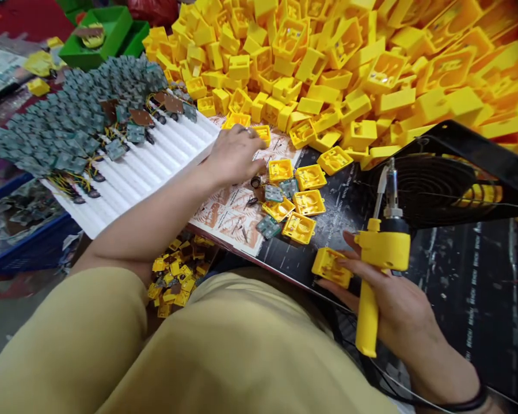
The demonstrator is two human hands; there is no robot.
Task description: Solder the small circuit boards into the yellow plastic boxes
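Note:
Reaching across the table, my left hand (235,152) is over the near edge of the yellow pile, its fingers on or beside small open yellow housings (261,134); whether it grips one is hidden. My right hand (397,299) holds a yellow soldering gun (368,316) with its metal tip pointing up and away. Its fingertips also pinch a yellow housing (331,267). Between the hands lie several open yellow housings (309,203) and green circuit boards (268,226) with small round black parts.
A large heap of yellow housings (311,63) fills the back. Many circuit boards (69,118) stand on white ridged foam (155,184) at left. A black fan (431,190) stands at right. Green trays (99,49), a blue crate (8,253) and a lower pile of yellow pieces (179,276) also show.

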